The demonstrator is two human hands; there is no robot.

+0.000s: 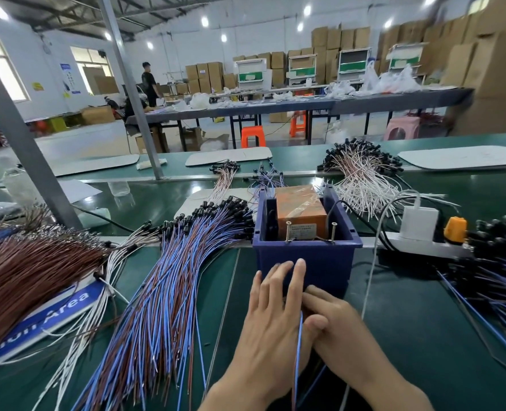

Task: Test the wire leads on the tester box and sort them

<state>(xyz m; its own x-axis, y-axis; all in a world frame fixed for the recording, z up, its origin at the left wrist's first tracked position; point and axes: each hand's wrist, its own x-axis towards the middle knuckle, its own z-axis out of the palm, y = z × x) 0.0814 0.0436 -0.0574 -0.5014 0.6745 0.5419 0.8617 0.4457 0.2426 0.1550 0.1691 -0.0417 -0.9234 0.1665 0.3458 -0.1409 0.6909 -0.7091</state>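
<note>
1. Progress: the tester box stands centre. Judged mid-task, as large lead piles lie left and right; which are already tested cannot be told.
2. Left hand: fingers straight, touching the box's near wall, holding nothing.
3. Right hand: fingers curled, apparently pinching one blue lead.

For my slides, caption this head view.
Right hand pinches a blue wire lead beside left hand, before dark blue plastic box.
</note>
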